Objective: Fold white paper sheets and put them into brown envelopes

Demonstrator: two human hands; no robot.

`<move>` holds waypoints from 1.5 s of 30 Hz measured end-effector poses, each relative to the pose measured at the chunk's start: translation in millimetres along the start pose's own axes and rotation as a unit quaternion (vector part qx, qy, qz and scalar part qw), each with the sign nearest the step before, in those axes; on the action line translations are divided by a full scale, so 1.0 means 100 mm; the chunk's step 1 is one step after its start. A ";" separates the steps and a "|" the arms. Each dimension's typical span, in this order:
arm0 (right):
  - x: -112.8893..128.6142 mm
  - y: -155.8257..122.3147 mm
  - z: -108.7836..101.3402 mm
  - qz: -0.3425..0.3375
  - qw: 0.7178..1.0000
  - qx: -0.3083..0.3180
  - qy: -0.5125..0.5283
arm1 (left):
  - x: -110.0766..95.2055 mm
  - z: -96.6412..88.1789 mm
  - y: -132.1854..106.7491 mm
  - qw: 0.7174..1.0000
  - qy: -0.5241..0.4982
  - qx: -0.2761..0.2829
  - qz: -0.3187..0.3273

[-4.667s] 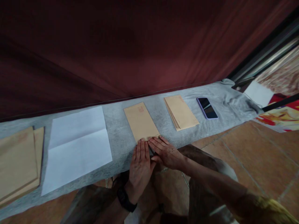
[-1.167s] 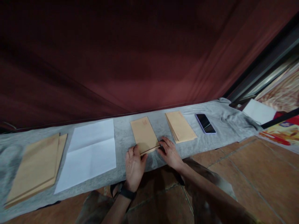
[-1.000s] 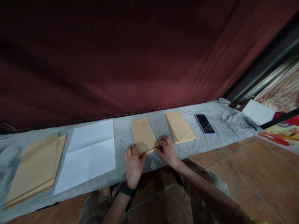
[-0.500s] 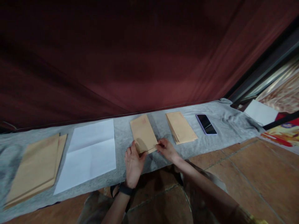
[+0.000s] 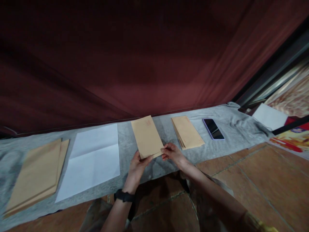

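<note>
A brown paper envelope is tilted up between my two hands at the middle of the grey cloth. My left hand grips its lower left corner, thumb on top and fingers beneath; a black band circles that wrist. At the lower right corner, my right hand pinches the edge between thumb and fingers. Under the lower edge a thin strip of brown paper shows; whether it is a flap or a second envelope I cannot tell.
Creased white paper lies left of my hands, with large brown envelopes beyond it. On the right are a small stack of brown envelopes and a phone. A dark red curtain hangs behind the grey cloth.
The envelope has been lifted and tilted off the cloth, its far end shifting slightly left. My left hand has moved its fingers under the corner. My right hand stays at the other corner.
</note>
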State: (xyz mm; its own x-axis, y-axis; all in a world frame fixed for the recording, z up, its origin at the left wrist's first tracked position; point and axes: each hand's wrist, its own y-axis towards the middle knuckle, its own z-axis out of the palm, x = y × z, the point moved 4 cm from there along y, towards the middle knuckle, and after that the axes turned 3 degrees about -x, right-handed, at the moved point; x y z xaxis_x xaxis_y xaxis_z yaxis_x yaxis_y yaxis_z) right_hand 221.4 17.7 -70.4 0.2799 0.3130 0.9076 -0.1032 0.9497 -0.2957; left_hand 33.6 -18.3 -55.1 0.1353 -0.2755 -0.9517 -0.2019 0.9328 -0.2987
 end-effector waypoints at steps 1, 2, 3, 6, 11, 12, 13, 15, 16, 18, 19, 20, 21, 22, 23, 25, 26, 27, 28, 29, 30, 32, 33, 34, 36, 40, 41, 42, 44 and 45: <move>0.00 0.00 0.00 0.008 1.000 0.007 -0.004 | 0.00 0.00 -0.01 1.000 0.001 0.004 -0.006; 0.00 0.00 0.01 0.017 1.000 0.012 -0.011 | 0.00 -0.01 -0.02 1.000 -0.001 0.005 -0.012; -0.01 0.00 0.01 0.021 0.999 0.016 -0.018 | 0.01 -0.01 -0.02 1.000 -0.007 0.005 -0.019; -0.05 0.04 -0.01 0.008 0.998 0.012 -0.060 | 0.05 -0.02 -0.01 0.999 -0.032 -0.003 -0.043; 0.10 -0.03 -0.01 -0.207 0.938 -0.039 -0.275 | 0.04 -0.02 -0.01 0.997 -0.057 -0.017 -0.049; 0.16 -0.09 0.02 -0.266 0.904 -0.038 -0.332 | 0.03 -0.02 -0.01 0.997 -0.062 -0.017 -0.051; 0.20 -0.15 0.07 -0.318 0.866 -0.025 -0.385 | 0.03 -0.01 -0.01 0.996 -0.069 -0.018 -0.055; 0.25 -0.28 0.17 -0.393 0.790 0.022 -0.469 | 0.02 -0.02 -0.02 0.994 -0.088 -0.018 -0.063; 0.25 -0.34 0.22 -0.417 0.756 0.046 -0.502 | 0.02 -0.01 -0.02 0.993 -0.097 -0.019 -0.066; 0.21 -0.42 0.30 -0.443 0.700 0.082 -0.555 | 0.02 -0.01 -0.02 0.992 -0.108 -0.017 -0.071; 0.18 -0.44 0.33 -0.449 0.679 0.090 -0.574 | 0.03 0.00 -0.02 0.991 -0.109 -0.014 -0.072; 0.15 -0.46 0.35 -0.453 0.662 0.096 -0.589 | 0.03 0.02 -0.03 0.991 -0.110 -0.010 -0.072; 0.12 -0.46 0.36 -0.456 0.651 0.098 -0.599 | 0.04 0.04 -0.04 0.991 -0.112 -0.004 -0.072; 0.10 -0.46 0.36 -0.458 0.644 0.097 -0.605 | 0.04 0.06 -0.05 0.991 -0.116 0.003 -0.072; 0.09 -0.46 0.36 -0.458 0.642 0.096 -0.608 | 0.03 0.08 -0.06 0.990 -0.120 0.011 -0.070; 0.09 -0.44 0.33 -0.451 0.649 0.088 -0.606 | 0.01 0.13 -0.08 0.989 -0.129 0.028 -0.065; 0.10 -0.42 0.31 -0.446 0.659 0.082 -0.600 | 0.00 0.14 -0.09 0.989 -0.133 0.035 -0.062; 0.13 -0.41 0.29 -0.439 0.674 0.073 -0.590 | -0.03 0.15 -0.10 0.988 -0.137 0.042 -0.058; 0.16 -0.39 0.27 -0.432 0.694 0.062 -0.573 | -0.05 0.16 -0.11 0.987 -0.143 0.051 -0.053; 0.20 -0.37 0.24 -0.425 0.719 0.046 -0.548 | -0.07 0.17 -0.12 0.985 -0.150 0.064 -0.047; 0.25 -0.34 0.20 -0.416 0.749 0.022 -0.515 | -0.09 0.17 -0.13 0.984 -0.157 0.078 -0.041; 0.37 -0.26 0.07 -0.392 0.817 -0.049 -0.420 | -0.10 0.16 -0.14 0.981 -0.163 0.102 -0.034; 0.42 -0.21 -0.01 -0.377 0.848 -0.097 -0.361 | -0.09 0.15 -0.14 0.981 -0.160 0.107 -0.033; 0.47 -0.15 -0.10 -0.359 0.873 -0.145 -0.297 | -0.08 0.15 -0.14 0.982 -0.151 0.106 -0.035; 0.53 -0.05 -0.27 -0.321 0.906 -0.215 -0.173 | -0.03 0.14 -0.13 0.986 -0.131 0.091 -0.038; 0.41 0.12 -0.38 -0.195 0.965 -0.171 0.024 | 0.07 0.17 -0.13 0.990 -0.110 0.068 -0.055; 0.33 0.14 -0.36 -0.159 0.974 -0.148 0.058 | 0.09 0.19 -0.13 0.990 -0.108 0.067 -0.062; 0.25 0.13 -0.32 -0.128 0.980 -0.128 0.082 | 0.10 0.21 -0.14 0.989 -0.109 0.068 -0.068; 0.06 0.10 -0.21 -0.069 0.987 -0.093 0.110 | 0.11 0.24 -0.15 0.988 -0.114 0.073 -0.077; -0.02 0.07 -0.16 -0.056 0.988 -0.088 0.113 | 0.11 0.25 -0.16 0.987 -0.117 0.073 -0.079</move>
State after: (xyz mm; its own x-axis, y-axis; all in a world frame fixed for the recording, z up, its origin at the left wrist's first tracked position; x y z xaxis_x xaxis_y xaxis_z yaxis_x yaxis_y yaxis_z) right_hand 235.2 23.7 -78.7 0.4890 0.1813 0.8532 0.1020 0.9596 -0.2623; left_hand 62.4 -30.7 -58.8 0.3776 -0.3750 -0.8467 -0.0198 0.9108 -0.4123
